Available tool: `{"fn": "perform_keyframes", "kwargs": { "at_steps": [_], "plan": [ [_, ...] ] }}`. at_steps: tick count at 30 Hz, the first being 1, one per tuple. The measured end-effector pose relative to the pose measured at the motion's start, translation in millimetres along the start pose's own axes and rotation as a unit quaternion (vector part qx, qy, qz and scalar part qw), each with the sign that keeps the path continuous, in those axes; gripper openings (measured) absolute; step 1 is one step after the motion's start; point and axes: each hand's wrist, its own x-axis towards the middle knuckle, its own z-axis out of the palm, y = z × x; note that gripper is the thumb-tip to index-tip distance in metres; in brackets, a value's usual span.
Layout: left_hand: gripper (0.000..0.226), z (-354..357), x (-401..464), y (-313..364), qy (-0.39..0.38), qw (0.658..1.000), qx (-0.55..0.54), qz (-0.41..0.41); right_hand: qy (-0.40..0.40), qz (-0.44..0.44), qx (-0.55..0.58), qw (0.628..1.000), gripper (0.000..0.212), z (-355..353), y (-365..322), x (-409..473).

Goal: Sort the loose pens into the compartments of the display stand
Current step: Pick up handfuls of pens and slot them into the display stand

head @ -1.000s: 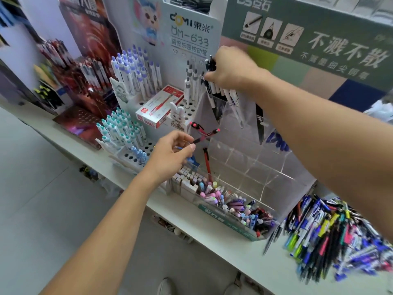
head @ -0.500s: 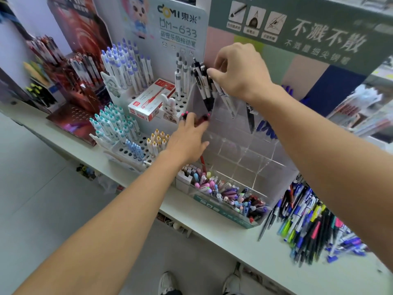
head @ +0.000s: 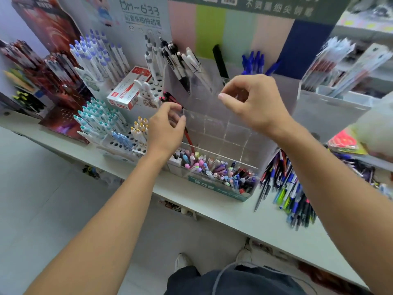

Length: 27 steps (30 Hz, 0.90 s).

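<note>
Clear display stand (head: 223,133), mid-shelf, mostly unfilled | loose pens (head: 291,188) heaped at its right | my right hand (head: 253,101) curled, holding nothing; my left hand (head: 168,126) at red pens (head: 170,96), pinch unclear | step: between placements; next, I'd fetch another pen

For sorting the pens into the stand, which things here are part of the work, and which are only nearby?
Part of the work:
clear stand
loose pens
red pens
black-and-white pens
left hand
right hand

Only nearby:
red box
blue-capped pens
packaged pens
</note>
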Motion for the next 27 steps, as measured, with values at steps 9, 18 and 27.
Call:
{"fn": "perform_keyframes", "kwargs": {
  "at_steps": [9,18,27],
  "plan": [
    [0.013,127.4,-115.5,65.4,-0.355,0.935,0.005,0.020,0.103,0.364,0.091,0.921,0.016,-34.2,126.8,-151.3],
    [0.016,179.0,-129.8,98.2,-0.227,0.963,0.144,-0.008,-0.047,0.398,-0.028,0.916,0.034,-32.9,201.3,-224.8],
    [0.038,202.6,-155.4,86.0,-0.300,0.944,0.127,-0.050,-0.260,0.214,-0.053,0.940,0.064,37.4,220.3,-139.0]
  ]
}}
